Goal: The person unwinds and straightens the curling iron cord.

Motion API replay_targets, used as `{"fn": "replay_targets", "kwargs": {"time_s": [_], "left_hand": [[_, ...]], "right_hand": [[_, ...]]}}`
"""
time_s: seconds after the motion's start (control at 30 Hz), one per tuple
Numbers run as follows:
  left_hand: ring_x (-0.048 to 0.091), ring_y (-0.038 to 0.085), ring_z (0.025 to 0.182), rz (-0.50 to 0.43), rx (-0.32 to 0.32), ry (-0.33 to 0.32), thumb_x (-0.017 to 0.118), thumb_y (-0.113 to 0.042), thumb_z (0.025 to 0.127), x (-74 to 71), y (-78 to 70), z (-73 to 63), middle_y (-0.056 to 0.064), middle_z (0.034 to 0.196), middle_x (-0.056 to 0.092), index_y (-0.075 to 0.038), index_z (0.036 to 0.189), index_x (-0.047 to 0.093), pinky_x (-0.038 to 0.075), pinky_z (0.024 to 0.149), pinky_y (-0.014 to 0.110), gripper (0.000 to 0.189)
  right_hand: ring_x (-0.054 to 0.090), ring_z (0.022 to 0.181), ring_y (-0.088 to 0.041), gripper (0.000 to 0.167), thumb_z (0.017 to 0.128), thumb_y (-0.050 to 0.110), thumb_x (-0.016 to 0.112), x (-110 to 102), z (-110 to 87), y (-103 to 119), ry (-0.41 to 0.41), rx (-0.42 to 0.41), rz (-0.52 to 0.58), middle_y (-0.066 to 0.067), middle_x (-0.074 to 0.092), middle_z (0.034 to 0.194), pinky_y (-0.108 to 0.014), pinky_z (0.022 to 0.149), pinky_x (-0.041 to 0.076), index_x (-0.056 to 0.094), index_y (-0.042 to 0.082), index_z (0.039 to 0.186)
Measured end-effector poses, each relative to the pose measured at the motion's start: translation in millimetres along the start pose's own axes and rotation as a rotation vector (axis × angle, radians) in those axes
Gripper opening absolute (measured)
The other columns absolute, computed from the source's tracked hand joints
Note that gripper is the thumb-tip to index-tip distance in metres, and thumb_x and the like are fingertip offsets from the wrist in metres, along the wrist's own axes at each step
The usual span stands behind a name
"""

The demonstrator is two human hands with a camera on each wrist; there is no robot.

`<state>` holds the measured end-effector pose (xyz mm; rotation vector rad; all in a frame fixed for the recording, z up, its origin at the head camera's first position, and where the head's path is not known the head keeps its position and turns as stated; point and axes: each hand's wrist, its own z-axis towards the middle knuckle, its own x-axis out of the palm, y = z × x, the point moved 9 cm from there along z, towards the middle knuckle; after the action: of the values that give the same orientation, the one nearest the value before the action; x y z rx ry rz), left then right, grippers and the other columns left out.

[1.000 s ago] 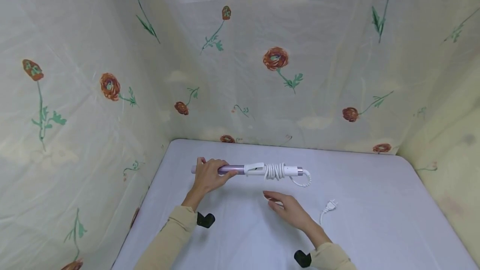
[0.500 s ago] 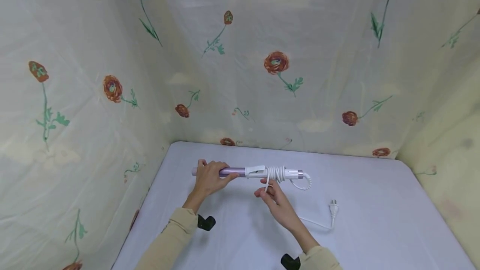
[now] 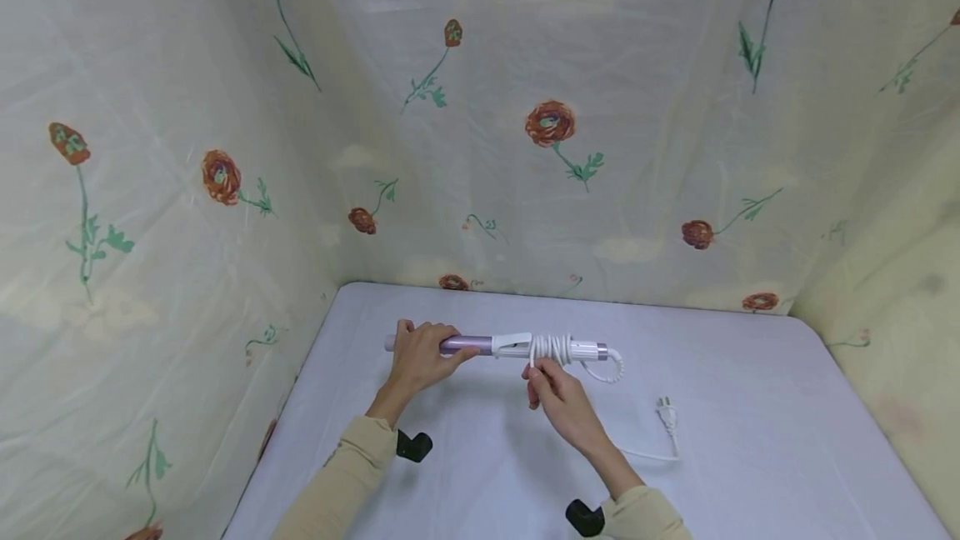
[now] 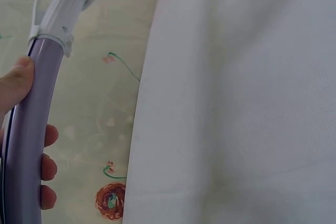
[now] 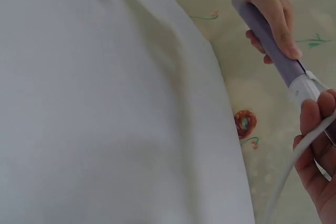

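A curling iron (image 3: 474, 346) with a purple barrel and white handle lies level above the table in the head view. My left hand (image 3: 422, 354) grips its barrel; in the left wrist view the thumb lies along one side and fingertips (image 4: 49, 167) curl round the other. White power cord (image 3: 553, 347) is wound several times round the handle. Just below the coils, my right hand (image 3: 564, 407) pinches the cord's loose length. In the right wrist view, this cord (image 5: 287, 167) runs across the fingers and hangs down. The two-pronged plug (image 3: 667, 415) is to the right of the right hand.
A white-covered table (image 3: 765, 407) spreads beneath both hands. Flower-printed cloth (image 3: 645, 107) hangs behind it and at both sides. A black wrist mount (image 3: 414, 446) sits by the left cuff, and another (image 3: 584, 517) by the right.
My right hand has come up from below the handle to the coils and taken hold of the cord. The plug has shifted slightly. The left hand keeps its grip on the barrel.
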<state>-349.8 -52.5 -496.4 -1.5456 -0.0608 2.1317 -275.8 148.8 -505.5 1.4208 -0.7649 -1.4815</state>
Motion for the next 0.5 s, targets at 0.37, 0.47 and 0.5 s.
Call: {"fn": "replay_targets", "kwargs": {"time_s": [0.37,0.47,0.5], "left_hand": [[0.053,0.009,0.073,-0.018,-0.001,0.020,0.061,-0.067,0.076,3.4,2.9,-2.6,-0.008,0.079,0.069,-0.023,0.096,0.072,0.027,0.080,0.039,0.049],[0.053,0.009,0.072,-0.018,0.000,0.034,0.060,-0.068,0.077,6.4,2.9,-2.0,-0.008,0.080,0.068,-0.023,0.097,0.072,0.027,0.081,0.039,0.051],[0.052,0.009,0.072,-0.018,0.003,0.034,0.060,-0.068,0.077,7.0,2.5,-2.0,-0.008,0.079,0.068,-0.023,0.097,0.071,0.026,0.081,0.039,0.050]], "right_hand": [[0.038,0.058,-0.004,0.021,0.100,0.022,0.047,-17.4,0.3,22.9,-0.007,-0.144,-0.252,0.008,0.042,0.064,-0.022,0.054,0.037,0.063,0.012,0.092],[0.037,0.056,-0.002,0.019,0.099,0.019,0.048,-22.6,1.4,28.1,-0.005,-0.180,-0.288,0.010,0.042,0.062,-0.022,0.052,0.037,0.062,0.014,0.087],[0.037,0.055,-0.002,0.019,0.099,0.019,0.048,-24.6,1.8,28.8,-0.006,-0.183,-0.295,0.010,0.043,0.061,-0.022,0.052,0.037,0.062,0.014,0.087]]}}
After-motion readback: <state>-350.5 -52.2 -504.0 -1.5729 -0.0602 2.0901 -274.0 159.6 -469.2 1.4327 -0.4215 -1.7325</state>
